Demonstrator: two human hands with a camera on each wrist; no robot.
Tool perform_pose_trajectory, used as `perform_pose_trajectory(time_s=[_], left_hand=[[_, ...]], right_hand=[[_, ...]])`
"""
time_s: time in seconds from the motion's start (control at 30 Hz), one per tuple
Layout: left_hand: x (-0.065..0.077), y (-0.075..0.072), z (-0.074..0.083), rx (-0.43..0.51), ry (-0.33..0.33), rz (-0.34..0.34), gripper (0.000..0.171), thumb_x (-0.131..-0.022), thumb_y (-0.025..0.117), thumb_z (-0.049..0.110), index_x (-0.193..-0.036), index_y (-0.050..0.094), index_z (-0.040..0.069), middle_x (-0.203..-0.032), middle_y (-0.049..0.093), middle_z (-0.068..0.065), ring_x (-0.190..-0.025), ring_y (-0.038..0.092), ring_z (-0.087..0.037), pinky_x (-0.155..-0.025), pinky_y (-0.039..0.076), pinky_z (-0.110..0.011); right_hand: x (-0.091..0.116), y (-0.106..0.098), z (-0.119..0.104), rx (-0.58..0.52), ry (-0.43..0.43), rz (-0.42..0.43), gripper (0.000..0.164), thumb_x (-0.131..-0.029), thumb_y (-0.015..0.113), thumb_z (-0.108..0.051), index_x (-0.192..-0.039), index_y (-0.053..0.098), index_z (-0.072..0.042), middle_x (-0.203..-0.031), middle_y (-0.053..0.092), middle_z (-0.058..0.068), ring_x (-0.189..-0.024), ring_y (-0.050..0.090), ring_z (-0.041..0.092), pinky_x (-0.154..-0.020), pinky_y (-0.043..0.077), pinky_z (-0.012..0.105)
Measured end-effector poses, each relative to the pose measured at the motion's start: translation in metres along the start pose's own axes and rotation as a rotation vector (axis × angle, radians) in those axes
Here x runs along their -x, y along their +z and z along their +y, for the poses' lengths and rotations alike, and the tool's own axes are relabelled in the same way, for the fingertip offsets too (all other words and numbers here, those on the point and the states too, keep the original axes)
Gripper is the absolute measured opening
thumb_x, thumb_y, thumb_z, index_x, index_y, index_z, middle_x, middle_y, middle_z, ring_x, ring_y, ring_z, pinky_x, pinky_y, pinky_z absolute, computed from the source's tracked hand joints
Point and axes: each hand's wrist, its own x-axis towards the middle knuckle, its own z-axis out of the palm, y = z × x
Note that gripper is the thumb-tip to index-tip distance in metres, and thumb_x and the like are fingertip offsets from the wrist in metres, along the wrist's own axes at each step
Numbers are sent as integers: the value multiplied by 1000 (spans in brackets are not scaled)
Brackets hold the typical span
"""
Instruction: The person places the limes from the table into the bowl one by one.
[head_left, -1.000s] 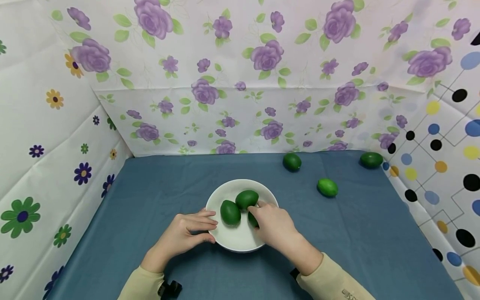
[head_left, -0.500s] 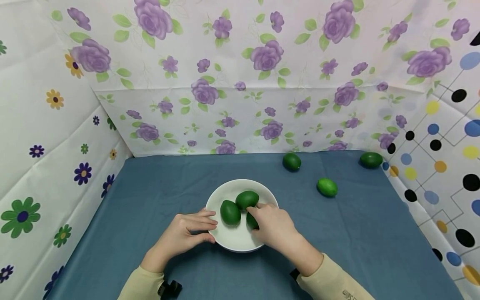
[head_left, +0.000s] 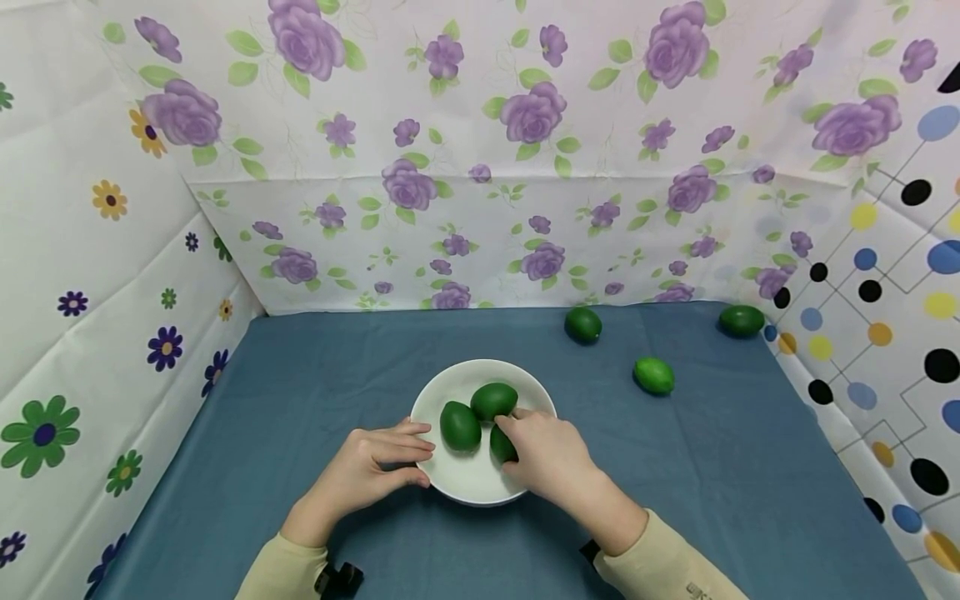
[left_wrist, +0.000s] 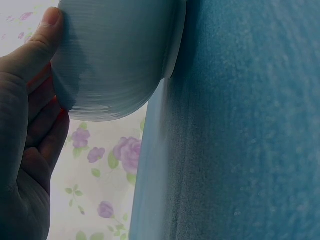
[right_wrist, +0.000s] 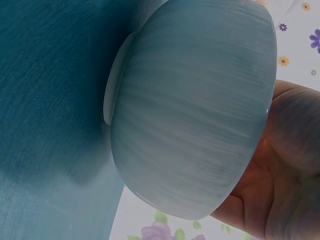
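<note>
A white bowl (head_left: 459, 482) stands on the blue cloth with several dark green limes in it. Two of them, the left lime (head_left: 460, 427) and the rear lime (head_left: 494, 401), lie uncovered. My right hand (head_left: 551, 450) reaches over the bowl's right rim, thumb and fingers around another lime (head_left: 502, 444), which is partly hidden by the hand. My left hand (head_left: 378, 462) rests at the left rim, its fairly straight fingertips just over the edge. Both wrist views show the bowl's outer wall (left_wrist: 115, 55) and raised foot; in the right wrist view the limes are hidden.
Behind the bowl, a dark green lime (head_left: 582, 325) lies near the back edge. A brighter lime (head_left: 654, 377) is to its front right, and one more lime (head_left: 741, 321) sits in the far right corner. Patterned fabric walls (head_left: 480, 242) enclose the blue cloth (head_left: 337, 358).
The lime under my right hand has shifted slightly left within the bowl, and more of it shows. My left hand and the other limes hold their places.
</note>
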Motion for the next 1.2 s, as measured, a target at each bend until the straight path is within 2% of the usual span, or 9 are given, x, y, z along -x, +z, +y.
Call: perform_pose_trajectory(time_s=[0.27, 0.47, 0.73, 0.93, 1.07, 1.2], left_hand=[[-1, -2, 1, -6, -5, -2, 34, -72, 89, 18, -104, 80, 10, -102, 76, -5, -113, 66, -29, -109, 45, -43], [-1, -3, 2, -6, -12, -2, 34, -72, 89, 17, -104, 80, 9, -103, 76, -5, -112, 67, -33, -107, 46, -47], [-1, -3, 1, 3, 8, 5, 36, -73, 89, 18, -107, 79, 15, -102, 76, -5, -109, 67, -35, -107, 46, -46], [-1, -2, 1, 8, 0, 6, 36, -72, 89, 17, -107, 79, 15, -102, 76, -5, -110, 67, -35, -107, 46, -46], [-1, -1, 1, 8, -3, 2, 36, -73, 89, 18, -107, 79, 14, -102, 76, -5, -111, 67, -34, -108, 45, -42], [0, -1, 1, 4, 3, -1, 34, -73, 89, 19, -104, 80, 9, -102, 76, -5, -111, 67, -33, -109, 44, -40]], right_hand=[[-1, -1, 1, -15, -1, -15, 48, -75, 85, -27, -120, 70, -16, -102, 68, 0, -74, 59, 13, -48, 47, 28], [0, -5, 0, -29, -1, -21, 52, -75, 86, -29, -123, 70, -15, -105, 69, 2, -80, 62, 15, -51, 51, 30], [1, -8, 2, -51, 8, -29, 53, -77, 84, -32, -125, 70, -15, -108, 69, 1, -83, 63, 15, -54, 53, 31], [4, -12, 5, -73, 34, -16, 52, -80, 82, -35, -126, 70, -16, -114, 69, -1, -87, 66, 17, -61, 56, 35], [7, -15, 10, -140, 54, 26, 46, -84, 80, -39, -124, 72, -18, -111, 71, -3, -85, 68, 16, -60, 56, 33], [9, -21, 18, -243, 92, 111, 36, -89, 76, -39, -119, 75, -20, -109, 73, -3, -80, 69, 13, -55, 54, 28]])
